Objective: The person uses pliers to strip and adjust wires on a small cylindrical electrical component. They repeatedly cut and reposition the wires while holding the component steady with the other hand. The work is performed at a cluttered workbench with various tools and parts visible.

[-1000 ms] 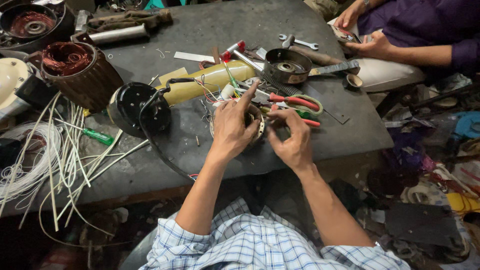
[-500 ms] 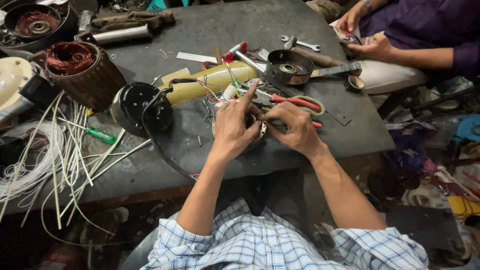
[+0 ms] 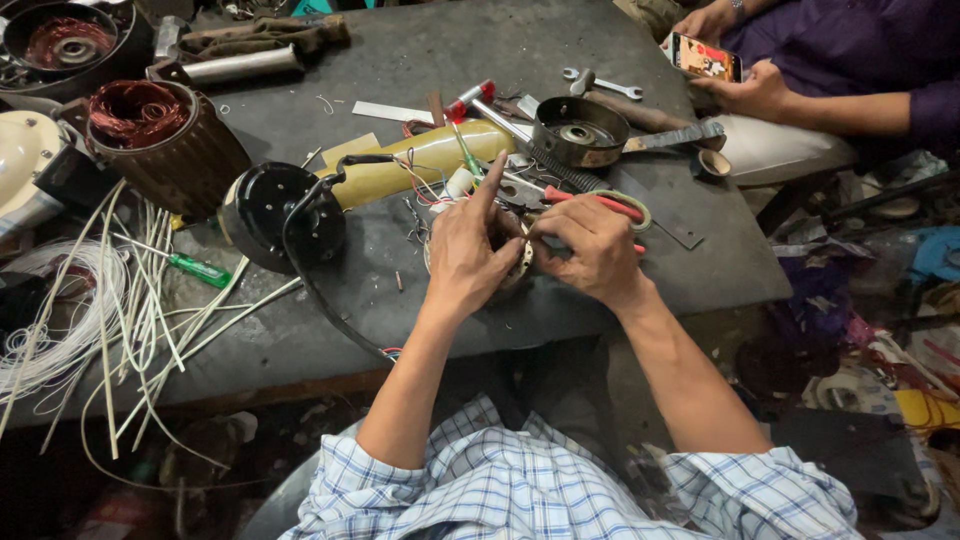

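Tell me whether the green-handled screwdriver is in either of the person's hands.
No: the green-handled screwdriver lies on the table among white wires, apart from both hands.

Both hands meet over a small round wound coil (image 3: 519, 262) near the front middle of the dark desk (image 3: 420, 60): the left hand (image 3: 462, 252) cups it from the left with the index finger raised, and the right hand (image 3: 590, 245) pinches at its right side. Just behind the coil lie red-handled pliers (image 3: 590, 203) and a yellow tube (image 3: 420, 165), with a black round motor housing (image 3: 275, 215) to the coil's left. Far behind and to the right, another person's hand (image 3: 755, 92) holds a phone (image 3: 705, 57).
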